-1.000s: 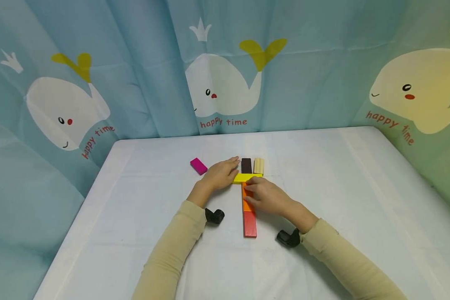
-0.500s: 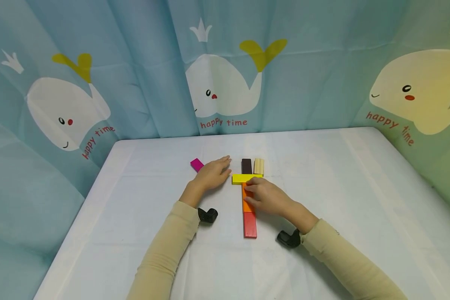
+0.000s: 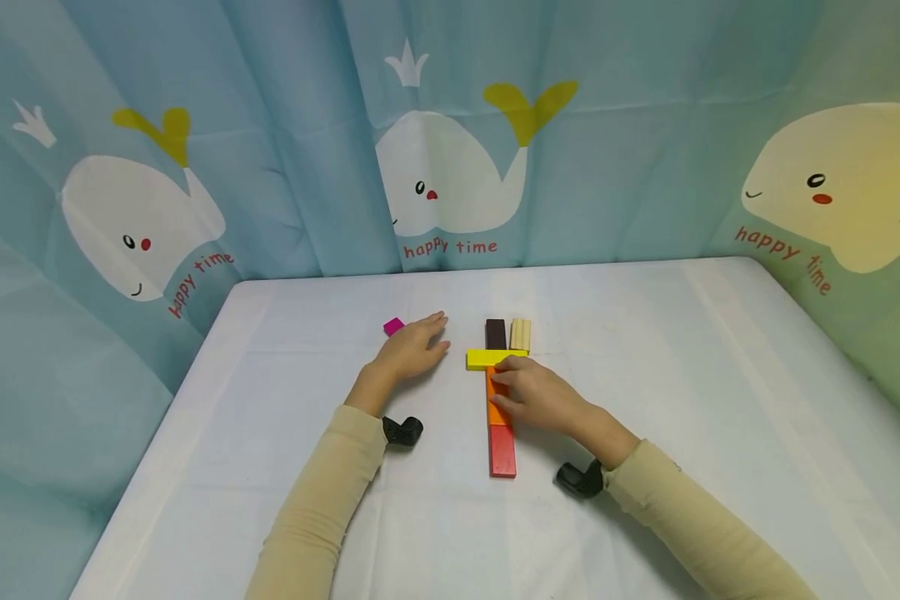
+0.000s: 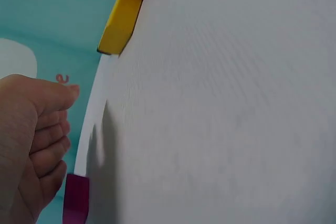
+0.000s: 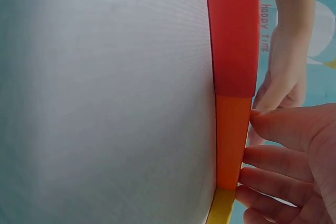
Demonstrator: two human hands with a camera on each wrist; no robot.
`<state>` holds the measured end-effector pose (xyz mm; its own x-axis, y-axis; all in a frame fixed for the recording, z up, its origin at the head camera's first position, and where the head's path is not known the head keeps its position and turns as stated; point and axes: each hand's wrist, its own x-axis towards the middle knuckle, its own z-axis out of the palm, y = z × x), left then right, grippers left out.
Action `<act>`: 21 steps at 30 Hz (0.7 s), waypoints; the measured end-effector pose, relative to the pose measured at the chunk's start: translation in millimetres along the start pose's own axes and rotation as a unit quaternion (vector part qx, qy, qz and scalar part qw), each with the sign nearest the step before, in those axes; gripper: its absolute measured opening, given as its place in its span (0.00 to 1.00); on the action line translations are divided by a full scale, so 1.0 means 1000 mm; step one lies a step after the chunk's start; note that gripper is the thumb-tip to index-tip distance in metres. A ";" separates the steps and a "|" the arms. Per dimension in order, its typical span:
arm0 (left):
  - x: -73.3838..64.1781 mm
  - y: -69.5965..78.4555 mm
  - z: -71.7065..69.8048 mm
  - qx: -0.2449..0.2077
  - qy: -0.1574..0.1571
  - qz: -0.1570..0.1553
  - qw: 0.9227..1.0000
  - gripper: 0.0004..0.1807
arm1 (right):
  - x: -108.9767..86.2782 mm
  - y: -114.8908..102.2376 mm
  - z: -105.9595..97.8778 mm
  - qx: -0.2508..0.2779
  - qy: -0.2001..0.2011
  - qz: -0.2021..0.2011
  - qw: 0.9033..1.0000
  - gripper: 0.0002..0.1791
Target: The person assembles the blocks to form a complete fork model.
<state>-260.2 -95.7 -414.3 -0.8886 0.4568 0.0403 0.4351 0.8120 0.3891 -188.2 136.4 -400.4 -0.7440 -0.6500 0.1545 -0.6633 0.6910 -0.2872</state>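
Note:
In the head view, wooden blocks lie on the white tabletop: a red block (image 3: 502, 452) and an orange block (image 3: 494, 410) end to end, then a yellow block (image 3: 482, 359) set crosswise at the orange one's far end. My right hand (image 3: 542, 393) rests its fingertips on the orange block, near the yellow one; the right wrist view has its thumb and fingers along the orange block's top. My left hand (image 3: 411, 352), fingers spread and holding nothing, hovers left of the yellow block. It partly hides a magenta block (image 3: 393, 326), also seen in the left wrist view as a magenta block (image 4: 76, 198).
Beyond the yellow block stand a dark brown block (image 3: 496, 333) and a cream ridged block (image 3: 521, 335), side by side. A blue curtain (image 3: 300, 167) with whale prints hangs behind the table (image 3: 690, 358). Each wrist carries a black camera mount (image 3: 403, 432).
My left hand has let go of the yellow block's left end and moved left, now covering most of the magenta block. The right hand has stayed in place on the orange block.

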 end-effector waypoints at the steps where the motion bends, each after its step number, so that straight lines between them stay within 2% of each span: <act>1: -0.001 -0.002 0.000 -0.002 0.001 -0.003 1.000 0.28 | 0.000 0.000 0.000 0.001 -0.002 0.003 1.000 0.19; 5: -0.005 -0.007 -0.001 -0.011 0.011 -0.006 1.000 0.29 | 0.001 -0.001 0.000 0.000 -0.009 0.009 1.000 0.20; 11: -0.011 -0.016 -0.009 -0.023 0.023 -0.011 0.999 0.29 | 0.001 -0.001 0.001 0.002 -0.001 -0.003 1.000 0.19; 15: -0.013 -0.021 -0.011 -0.017 0.027 -0.018 0.999 0.30 | 0.000 0.000 0.000 0.001 0.001 -0.006 1.000 0.19; 21: -0.014 -0.028 -0.012 -0.013 0.032 -0.011 0.999 0.30 | -0.001 0.001 0.001 0.008 0.004 -0.003 1.000 0.20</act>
<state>-261.5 -128.8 -415.0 -0.9057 0.4143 0.0900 0.4123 0.8112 0.4148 -188.5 137.4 -401.5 -0.7403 -0.6517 0.1649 -0.6670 0.6814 -0.3014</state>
